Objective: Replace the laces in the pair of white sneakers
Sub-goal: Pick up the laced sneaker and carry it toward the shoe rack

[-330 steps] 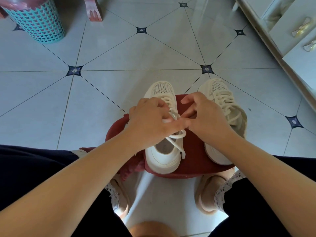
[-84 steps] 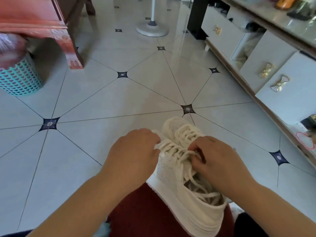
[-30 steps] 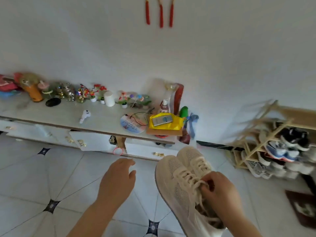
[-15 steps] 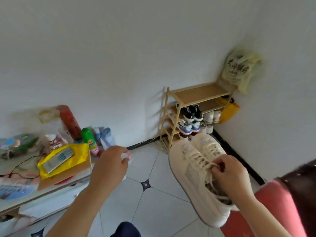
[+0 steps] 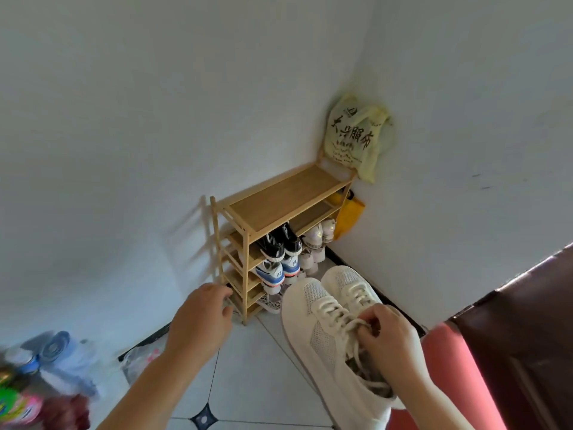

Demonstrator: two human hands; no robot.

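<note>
The right hand (image 5: 392, 342) grips the pair of white mesh lace-up sneakers (image 5: 313, 318) by their laced tongues, aloft before the pale wooden shoe rack (image 5: 279, 197), while the left hand (image 5: 201, 321) hangs loosely curled, empty; light and soft, they probably carry best at the collars

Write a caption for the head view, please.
Right hand holds both laced white sneakers near a wooden shoe rack; left hand empty.

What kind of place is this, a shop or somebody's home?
Probably a home: a wooden shoe rack holding a few mixed pairs stands on the tiled floor, and a yellow plastic bag hangs in the corner above it.
</note>
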